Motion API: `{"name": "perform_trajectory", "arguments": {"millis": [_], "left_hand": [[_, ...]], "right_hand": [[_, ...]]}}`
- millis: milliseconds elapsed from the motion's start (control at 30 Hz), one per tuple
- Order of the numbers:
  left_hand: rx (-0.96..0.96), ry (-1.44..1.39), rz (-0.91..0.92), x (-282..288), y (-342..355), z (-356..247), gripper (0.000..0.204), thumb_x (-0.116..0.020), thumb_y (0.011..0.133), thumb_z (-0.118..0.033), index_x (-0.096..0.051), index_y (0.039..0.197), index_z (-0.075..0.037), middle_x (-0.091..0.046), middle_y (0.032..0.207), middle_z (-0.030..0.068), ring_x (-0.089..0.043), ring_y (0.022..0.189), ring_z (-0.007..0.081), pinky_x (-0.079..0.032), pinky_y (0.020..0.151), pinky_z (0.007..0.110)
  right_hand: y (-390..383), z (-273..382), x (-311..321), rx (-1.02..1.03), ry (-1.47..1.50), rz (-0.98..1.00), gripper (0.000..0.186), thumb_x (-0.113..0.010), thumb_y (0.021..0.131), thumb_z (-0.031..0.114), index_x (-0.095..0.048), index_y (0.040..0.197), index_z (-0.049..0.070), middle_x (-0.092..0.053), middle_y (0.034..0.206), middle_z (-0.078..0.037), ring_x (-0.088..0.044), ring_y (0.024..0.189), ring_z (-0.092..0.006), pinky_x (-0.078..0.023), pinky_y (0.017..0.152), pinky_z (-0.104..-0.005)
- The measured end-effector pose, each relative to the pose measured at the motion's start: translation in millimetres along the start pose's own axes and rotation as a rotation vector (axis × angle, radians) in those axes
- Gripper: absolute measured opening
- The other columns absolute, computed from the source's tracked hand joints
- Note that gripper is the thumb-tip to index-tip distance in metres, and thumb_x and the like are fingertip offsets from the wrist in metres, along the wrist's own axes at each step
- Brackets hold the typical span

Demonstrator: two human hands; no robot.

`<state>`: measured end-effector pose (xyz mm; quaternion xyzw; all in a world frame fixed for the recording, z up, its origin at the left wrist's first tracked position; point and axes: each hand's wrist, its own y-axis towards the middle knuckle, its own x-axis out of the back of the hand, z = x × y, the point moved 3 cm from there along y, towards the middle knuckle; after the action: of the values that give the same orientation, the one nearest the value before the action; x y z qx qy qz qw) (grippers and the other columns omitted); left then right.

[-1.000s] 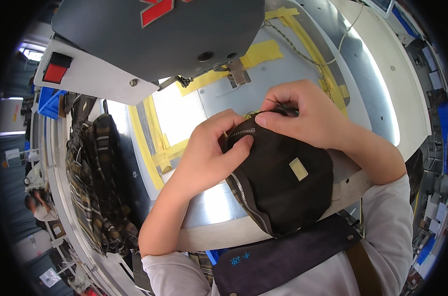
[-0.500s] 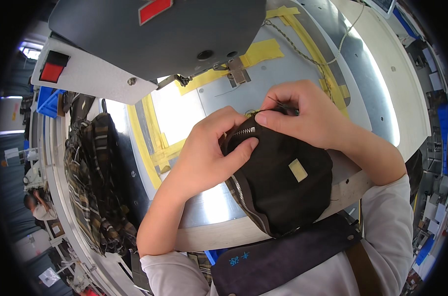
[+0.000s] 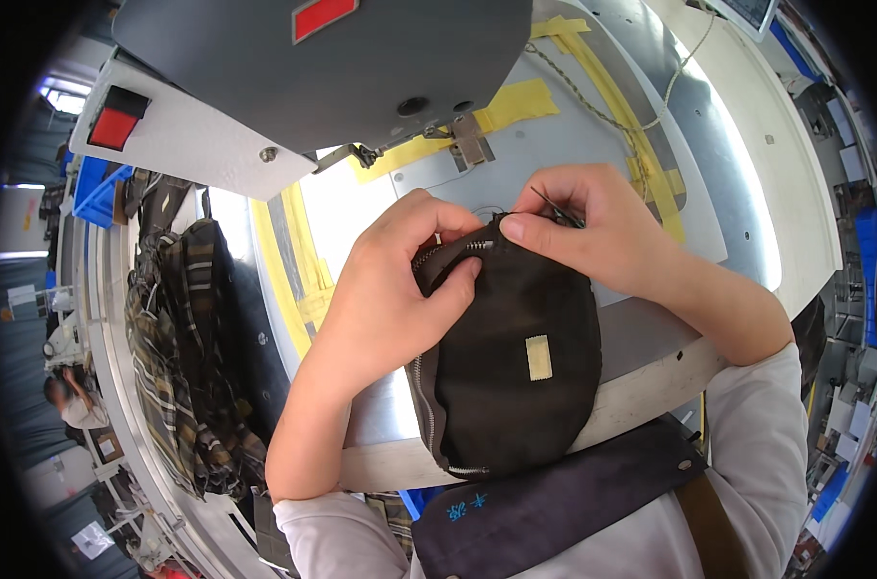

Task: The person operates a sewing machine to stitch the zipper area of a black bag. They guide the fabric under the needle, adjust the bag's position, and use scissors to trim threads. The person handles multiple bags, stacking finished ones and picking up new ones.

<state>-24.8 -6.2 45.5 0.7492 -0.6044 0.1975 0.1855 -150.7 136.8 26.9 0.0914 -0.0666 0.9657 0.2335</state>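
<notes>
A black fabric pouch [image 3: 516,415] hangs upright between my hands over the near edge of the table. A silver-toothed zipper [image 3: 421,396] runs along its left side and top, and a small beige label [image 3: 539,358] sits on its front. My left hand [image 3: 390,280] pinches the upper left rim by the zipper, thumb in front. My right hand [image 3: 598,227] pinches the top edge between thumb and fingers. A thin dark pointed tool [image 3: 557,206] sticks out of the right hand; the rest of it is hidden. Loose thread shows at the top edge.
A grey sewing machine head [image 3: 323,77] with a red switch [image 3: 113,127] looms ahead over a plate edged with yellow tape [image 3: 308,261]. Dark plaid bags [image 3: 183,338] are heaped at the left, near a blue bin [image 3: 101,198]. A twisted cord [image 3: 593,108] crosses the far right.
The pouch has swung leftward and now hangs straighter, its front turned more toward me. My left hand has shifted slightly left along the rim; the right hand keeps its pinch.
</notes>
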Motion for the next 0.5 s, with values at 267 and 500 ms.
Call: {"name": "perform_trajectory", "arguments": {"millis": [267,500], "left_hand": [[0.029,-0.035,0.017,-0.3,1.7,0.1,0.013,-0.066,0.077,-0.005,-0.061,0.087,0.001,-0.056,0.080,0.0086,-0.055,0.073,0.0190,-0.044,0.068,0.028],[0.039,-0.021,0.015,-2.2,2.5,-0.1,0.013,-0.067,0.076,-0.006,-0.062,0.087,0.001,-0.056,0.078,0.0075,-0.054,0.071,0.0167,-0.044,0.067,0.028]], "right_hand": [[-2.9,2.4,-2.0,-0.035,0.019,0.025,0.018,-0.068,0.088,0.018,-0.064,0.080,0.001,-0.060,0.073,0.004,-0.048,0.067,-0.0024,-0.038,0.059,-0.0215],[-3.4,4.1,-1.2,-0.030,-0.003,0.028,0.018,-0.068,0.087,0.017,-0.064,0.080,0.000,-0.058,0.071,0.003,-0.047,0.066,-0.0034,-0.038,0.058,-0.0225]]}}
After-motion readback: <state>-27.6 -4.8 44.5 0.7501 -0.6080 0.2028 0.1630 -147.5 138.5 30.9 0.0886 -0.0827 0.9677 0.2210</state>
